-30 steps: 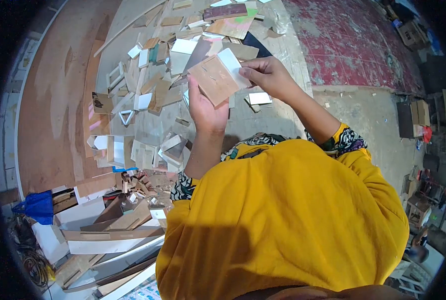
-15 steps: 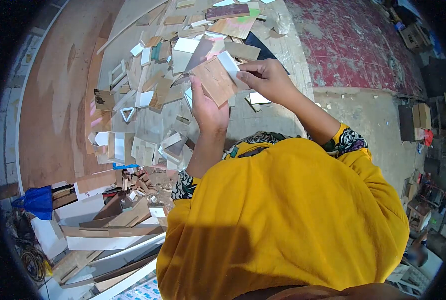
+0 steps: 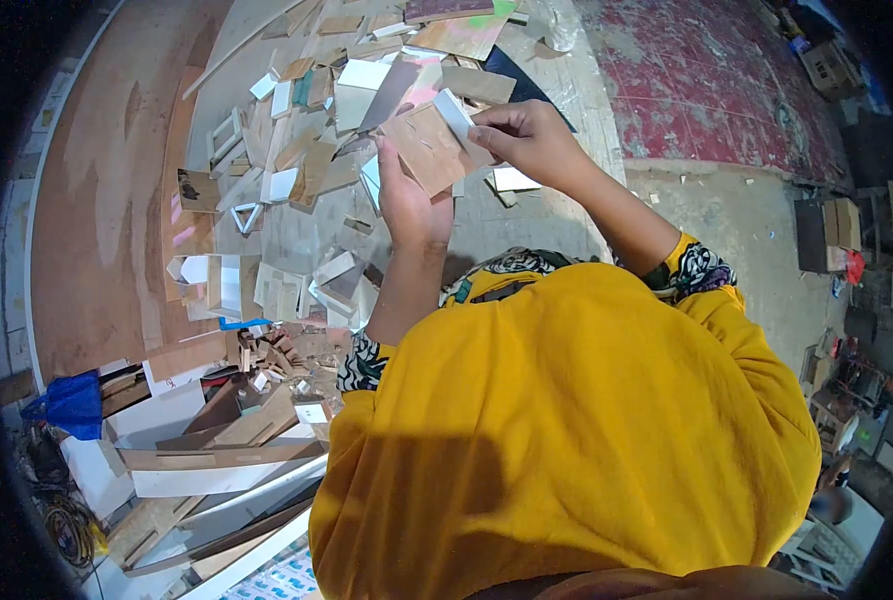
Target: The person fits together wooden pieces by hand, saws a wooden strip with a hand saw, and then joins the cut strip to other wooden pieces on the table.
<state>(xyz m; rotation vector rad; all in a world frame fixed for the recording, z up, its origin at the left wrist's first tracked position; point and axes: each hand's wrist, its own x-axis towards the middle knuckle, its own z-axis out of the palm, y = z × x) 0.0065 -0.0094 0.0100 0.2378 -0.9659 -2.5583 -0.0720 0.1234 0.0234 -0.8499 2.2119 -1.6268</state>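
Note:
My left hand [image 3: 413, 210] grips a square, light-brown wooden board [image 3: 421, 150] from below, with the thumb along its left edge. Against the board's right edge stands a narrow white strip [image 3: 455, 117]. The thumb and fingers of my right hand [image 3: 538, 145] pinch this strip from the right. Both pieces are held above a worktable [image 3: 496, 225] strewn with wood offcuts. Beyond the board lie a white panel [image 3: 364, 74] and a dark board [image 3: 529, 88]. A small white triangular frame [image 3: 247, 217] rests to the left of my left hand.
A long brown plywood sheet [image 3: 106, 210] runs along the left side. Long planks [image 3: 216, 458] and scraps are heaped at lower left, near a blue bag [image 3: 69, 407]. Boxes [image 3: 828, 235] stand on the right, beyond the red floor [image 3: 696, 90]. Another person [image 3: 832, 504] shows at lower right.
The view has shifted slightly. Both hands still hold the board and the strip, a little higher in view, and the white strip now stands more on edge against the board's side.

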